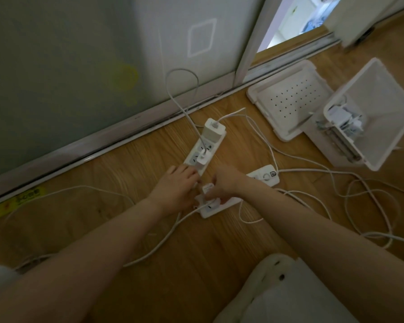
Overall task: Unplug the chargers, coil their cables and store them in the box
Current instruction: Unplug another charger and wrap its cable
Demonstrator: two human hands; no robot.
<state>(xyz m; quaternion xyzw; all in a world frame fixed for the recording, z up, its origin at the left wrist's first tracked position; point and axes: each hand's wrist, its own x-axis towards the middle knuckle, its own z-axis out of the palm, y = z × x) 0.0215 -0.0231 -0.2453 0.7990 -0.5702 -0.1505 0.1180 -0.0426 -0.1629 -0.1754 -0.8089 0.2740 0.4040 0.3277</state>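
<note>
Our right hand [222, 183] has its fingers curled round a small white charger [207, 189], pinching it just above the near power strip [214, 210]. Our left hand [177, 186] lies beside it with fingers stretched out, touching the strip's end and holding nothing that we can make out; we take it to be bracing the strip. We judge the step in hand to be the unplugging of this charger. Whether its prongs are already clear of the socket we cannot tell, since the fingers hide the joint. The next move calls for a straight pull upward with the strip kept down, then gathering the charger's cable into loops before it goes in the box. The charger is a plain white cube, mostly hidden in the grip. Just beyond, a second power strip [196, 157] carries a large white charger [214, 131] at its far end and a smaller one [202, 160] nearer us, both plugged in, so much of the task is left. White cables [184, 111] trail loose and uncoiled across the wooden floor [126, 159]. Farther right, the white box [383, 117] lies tipped on its side with a few chargers already inside, its perforated lid [294, 99] on the floor just beside it.
</note>
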